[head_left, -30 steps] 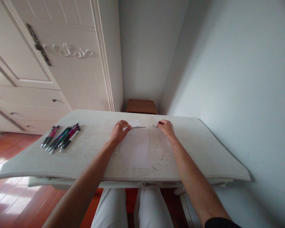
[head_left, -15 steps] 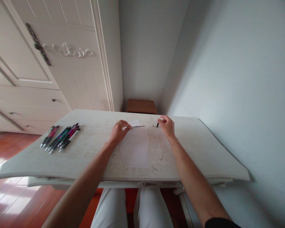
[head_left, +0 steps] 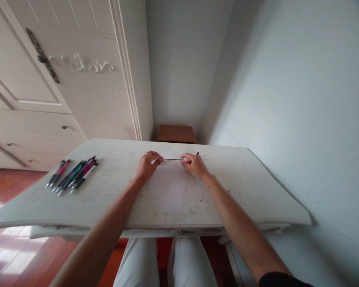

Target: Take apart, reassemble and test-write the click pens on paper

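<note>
My left hand (head_left: 146, 165) rests at the top left corner of a lined sheet of paper (head_left: 167, 189) and pinches the left end of a thin dark rod (head_left: 173, 159), which looks like a pen refill. The rod lies level across the sheet's top edge. My right hand (head_left: 194, 165) is closed at the rod's right end, fingertips touching it. A small black piece (head_left: 197, 153) sticks up from that hand. A small white scrap (head_left: 169, 154) lies just behind the rod.
The sheet lies on a scuffed white table (head_left: 242, 187). Several coloured click pens (head_left: 73, 175) lie in a row at its left. A white wardrobe (head_left: 77, 79) stands to the left, a brown wooden stand (head_left: 176, 133) behind the table, and a plain wall on the right.
My right hand has moved left from beside the sheet to the rod's right end, taking the black piece along. My left hand has kept its pinch in place.
</note>
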### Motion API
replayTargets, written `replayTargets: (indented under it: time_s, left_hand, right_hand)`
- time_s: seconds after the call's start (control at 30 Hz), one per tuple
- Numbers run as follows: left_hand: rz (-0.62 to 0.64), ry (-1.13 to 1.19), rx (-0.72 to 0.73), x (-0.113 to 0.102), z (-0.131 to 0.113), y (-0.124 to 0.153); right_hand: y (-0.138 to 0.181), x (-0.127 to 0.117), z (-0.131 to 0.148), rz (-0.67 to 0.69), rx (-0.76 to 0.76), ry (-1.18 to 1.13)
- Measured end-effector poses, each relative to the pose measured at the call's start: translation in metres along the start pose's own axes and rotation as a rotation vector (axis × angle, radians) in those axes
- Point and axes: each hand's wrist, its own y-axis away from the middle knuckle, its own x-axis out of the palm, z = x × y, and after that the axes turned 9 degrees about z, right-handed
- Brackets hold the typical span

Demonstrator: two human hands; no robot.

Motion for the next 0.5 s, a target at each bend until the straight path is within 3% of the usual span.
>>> replayTargets:
  time_s: [0.5]
  left_hand:
    - [0.017, -0.036, -0.036, -0.0003, -0.0023, -0.0008]
  right_hand:
    - [-0.002, -0.0081, -0.0048, -0.022, -0.032, -0.04]
